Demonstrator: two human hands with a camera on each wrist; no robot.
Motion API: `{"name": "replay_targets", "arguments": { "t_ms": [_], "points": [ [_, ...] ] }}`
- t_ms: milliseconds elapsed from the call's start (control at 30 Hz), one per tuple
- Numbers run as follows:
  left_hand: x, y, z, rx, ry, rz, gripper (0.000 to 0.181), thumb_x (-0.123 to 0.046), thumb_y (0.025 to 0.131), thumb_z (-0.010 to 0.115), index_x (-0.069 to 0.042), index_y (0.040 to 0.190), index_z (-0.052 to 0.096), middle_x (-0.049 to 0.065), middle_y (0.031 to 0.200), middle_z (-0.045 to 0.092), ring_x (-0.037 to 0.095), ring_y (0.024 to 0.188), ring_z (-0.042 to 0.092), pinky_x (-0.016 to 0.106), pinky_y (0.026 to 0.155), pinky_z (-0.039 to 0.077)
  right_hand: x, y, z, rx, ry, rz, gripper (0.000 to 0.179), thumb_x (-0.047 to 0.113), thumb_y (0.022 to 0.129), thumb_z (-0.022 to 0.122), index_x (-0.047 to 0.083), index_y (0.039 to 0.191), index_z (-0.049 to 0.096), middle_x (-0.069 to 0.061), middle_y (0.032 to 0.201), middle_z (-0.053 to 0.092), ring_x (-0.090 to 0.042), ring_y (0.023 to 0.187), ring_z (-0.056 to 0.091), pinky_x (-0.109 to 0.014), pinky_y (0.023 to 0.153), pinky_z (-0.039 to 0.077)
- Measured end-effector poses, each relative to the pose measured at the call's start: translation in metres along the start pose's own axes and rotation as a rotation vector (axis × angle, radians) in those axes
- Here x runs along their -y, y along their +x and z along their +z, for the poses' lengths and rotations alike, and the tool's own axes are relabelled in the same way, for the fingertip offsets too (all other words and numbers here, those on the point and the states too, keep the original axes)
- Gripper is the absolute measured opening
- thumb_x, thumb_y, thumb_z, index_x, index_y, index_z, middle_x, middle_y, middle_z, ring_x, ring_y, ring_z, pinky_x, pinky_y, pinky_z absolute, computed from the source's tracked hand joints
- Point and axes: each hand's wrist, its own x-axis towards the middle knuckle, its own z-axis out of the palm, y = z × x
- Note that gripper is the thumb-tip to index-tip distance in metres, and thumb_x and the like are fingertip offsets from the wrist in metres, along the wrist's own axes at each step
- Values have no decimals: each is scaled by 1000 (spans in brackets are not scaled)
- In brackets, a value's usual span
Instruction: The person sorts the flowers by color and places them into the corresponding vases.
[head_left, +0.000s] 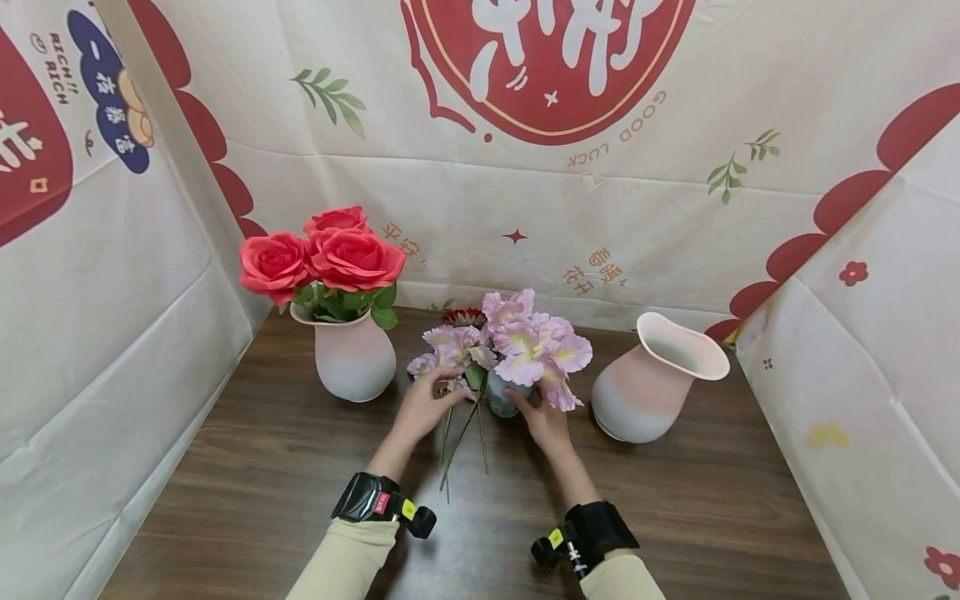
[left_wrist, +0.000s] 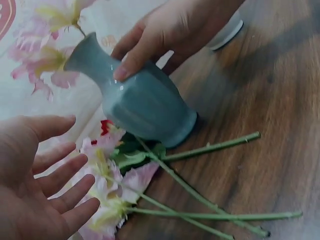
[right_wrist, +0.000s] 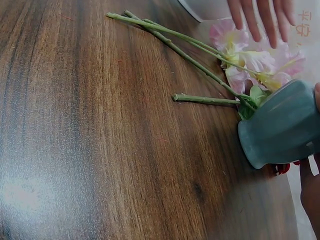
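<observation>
My right hand (head_left: 546, 423) grips a small blue-green ceramic vase (head_left: 501, 397), its thumb on the vase's side in the left wrist view. Pink-and-yellow ruffled flowers (head_left: 536, 346) stand out of the vase's flared mouth. Beside the vase, my left hand (left_wrist: 35, 180) has its fingers spread and holds nothing. More pink flowers (right_wrist: 250, 60) lie on the table near that hand, their long green stems (left_wrist: 220, 216) crossing toward me. A dark red flower (head_left: 463, 317) shows behind them, partly hidden.
Red roses (head_left: 358, 257) fill a pink-and-white vase (head_left: 354, 362) at the left. A matching vase (head_left: 637, 404) stands at the right with its wide rim facing up. Printed cloth walls (head_left: 480, 208) enclose the wooden table (head_left: 690, 517) at the back and sides.
</observation>
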Motion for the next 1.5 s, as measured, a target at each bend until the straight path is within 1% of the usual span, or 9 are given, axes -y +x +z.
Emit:
{"name": "replay_targets", "arguments": {
  "t_ms": [267, 367, 467, 633, 733, 1000, 1200, 1333, 1500],
  "points": [
    [18, -5, -3, -63, 13, -79, 34, -16, 94, 67, 2, 123, 64, 21, 126, 66, 40, 118, 63, 51, 103, 50, 1, 0, -1, 18, -4, 20, 52, 20, 85, 79, 1, 128, 58, -19, 138, 57, -36, 137, 47, -54, 116, 37],
    [23, -6, -3, -62, 32, -109, 34, -16, 95, 66, 3, 123, 64, 22, 125, 67, 40, 117, 63, 52, 103, 49, 1, 0, -1, 22, 3, 28, 53, 21, 85, 79, 2, 130, 58, -18, 140, 56, -35, 138, 46, -53, 117, 36],
    [26, -8, -3, -32, 33, -183, 36, -19, 97, 63, 2, 126, 62, 22, 130, 64, 40, 121, 60, 53, 104, 48, 1, 0, -1, 21, 9, 16, 54, 20, 85, 79, 2, 131, 58, -18, 141, 56, -35, 139, 45, -53, 117, 36],
    [29, -13, -2, 51, -158, -373, 44, -22, 101, 56, 3, 137, 49, 27, 142, 50, 43, 129, 54, 53, 105, 49, 2, 0, -1, 21, 17, 3, 56, 19, 85, 79, 2, 133, 56, -18, 143, 54, -35, 140, 44, -54, 117, 35],
    [30, -15, -2, 68, -270, -435, 47, -21, 102, 54, 5, 140, 43, 30, 145, 45, 45, 131, 51, 54, 107, 47, 2, 0, -1, 20, 13, 0, 57, 18, 85, 79, 2, 134, 55, -18, 143, 54, -35, 140, 44, -53, 117, 36],
    [34, -17, -2, 128, -436, -500, 63, -22, 104, 49, 11, 150, 22, 35, 151, 34, 47, 138, 42, 55, 114, 41, 2, 1, -1, 21, 16, -5, 56, 19, 85, 79, 2, 133, 56, -17, 143, 54, -35, 140, 44, -54, 117, 35],
    [36, -16, -2, 108, -500, -526, 69, -22, 105, 48, 11, 153, 11, 35, 150, 36, 45, 139, 43, 52, 113, 42, 1, 0, 0, 18, 28, 11, 56, 19, 85, 79, 3, 134, 55, -17, 143, 54, -34, 141, 43, -53, 118, 34],
    [37, -16, -2, 60, -525, -543, 64, -15, 104, 50, 13, 152, 18, 34, 144, 43, 41, 131, 52, 46, 108, 49, 0, 1, 0, 31, 30, 24, 56, 20, 86, 78, 3, 134, 55, -17, 144, 53, -34, 142, 42, -53, 118, 34],
    [41, -17, -2, 16, -550, -546, 50, -6, 101, 54, 13, 144, 38, 23, 119, 60, 18, 95, 63, 26, 83, 58, 0, 0, -1, 32, 22, 32, 57, 22, 86, 78, 3, 134, 55, -17, 144, 53, -34, 141, 43, -53, 118, 34]
  ]
}}
